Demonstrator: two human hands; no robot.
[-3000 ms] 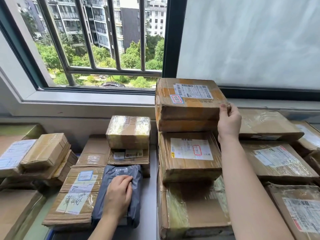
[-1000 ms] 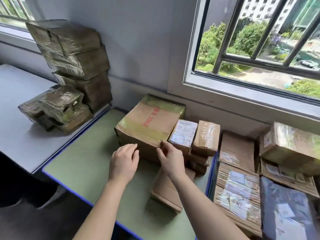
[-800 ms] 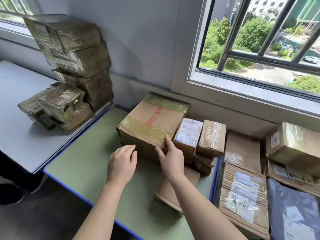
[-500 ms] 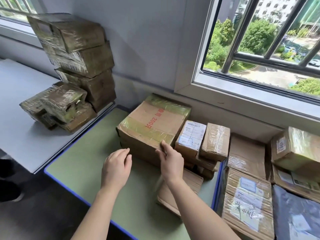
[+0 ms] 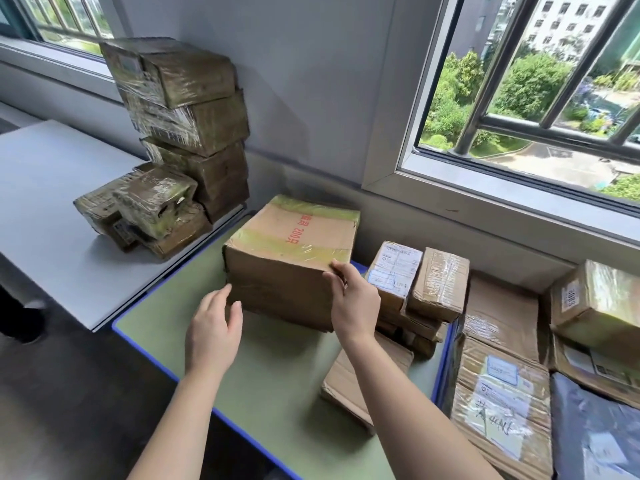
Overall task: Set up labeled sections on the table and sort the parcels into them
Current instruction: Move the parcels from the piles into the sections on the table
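A large cardboard box (image 5: 294, 258) with red print and yellowish tape stands on the green table (image 5: 270, 393). My right hand (image 5: 353, 299) grips its near right corner, thumb on the front face just below the top edge. My left hand (image 5: 214, 327) is open, with its fingertips at the lower left corner of the box's front. Right beside the box lie two small parcels, one with a white label (image 5: 394, 268) and one wrapped in tape (image 5: 438, 284). A flat brown parcel (image 5: 346, 386) lies under my right forearm.
A white table (image 5: 52, 202) adjoins on the left, with a tall stack of taped boxes (image 5: 187, 109) and a low heap (image 5: 142, 209). To the right lie more labelled parcels (image 5: 502, 403) and a dark plastic mailer (image 5: 595, 427). Wall and window sill lie behind.
My view swung left from the right-hand piles to the green table. Both hands closed in on the large box; the right took its corner, the left reached its lower left edge.
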